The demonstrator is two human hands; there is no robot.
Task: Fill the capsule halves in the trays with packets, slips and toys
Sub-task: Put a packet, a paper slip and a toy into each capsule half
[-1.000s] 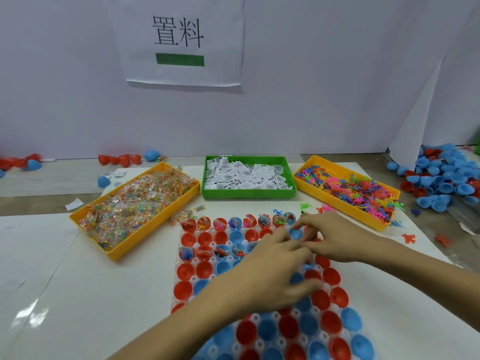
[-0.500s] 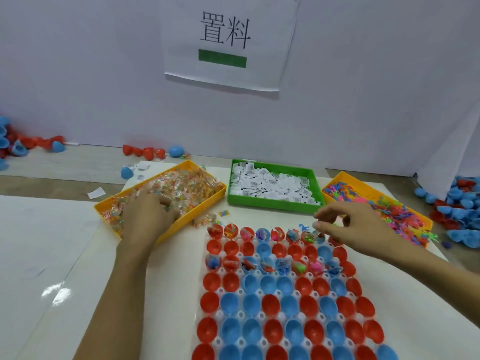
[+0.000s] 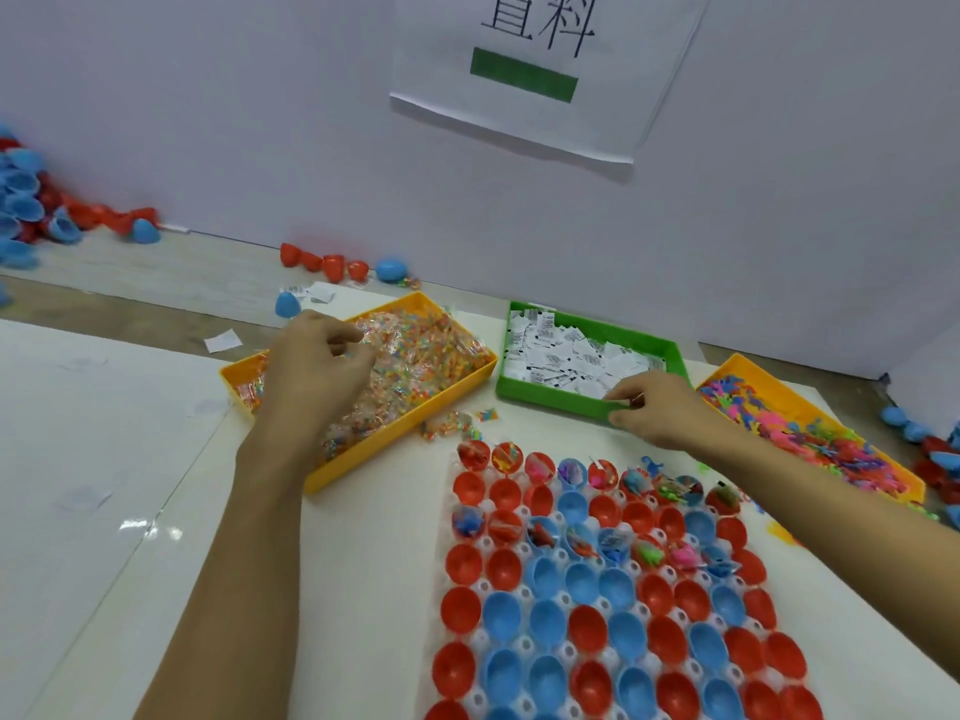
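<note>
A white tray (image 3: 481, 586) of red and blue capsule halves lies in front of me; its first and third rows hold packets and toys, the other halves are bare. My left hand (image 3: 311, 371) reaches into the yellow tray (image 3: 395, 433) of clear candy packets (image 3: 421, 356), fingers curled round some of them. My right hand (image 3: 660, 413) is at the front right corner of the green tray (image 3: 550, 402) of white paper slips (image 3: 566, 356), with thumb and fingers pinching a slip. A second yellow tray (image 3: 737, 362) on the right holds coloured plastic toys (image 3: 810, 439).
Loose packets (image 3: 452, 423) lie on the table between the left yellow tray and the capsule tray. Spare capsule halves are heaped at the far left (image 3: 21, 200), along the wall (image 3: 322, 262) and at the right edge (image 3: 930, 454). A paper sign (image 3: 540, 70) hangs on the white wall.
Both hands left the capsule tray. The left hand went to the packet tray and dug in; the right hand moved from above the top row to the green slip tray. The view shifted left.
</note>
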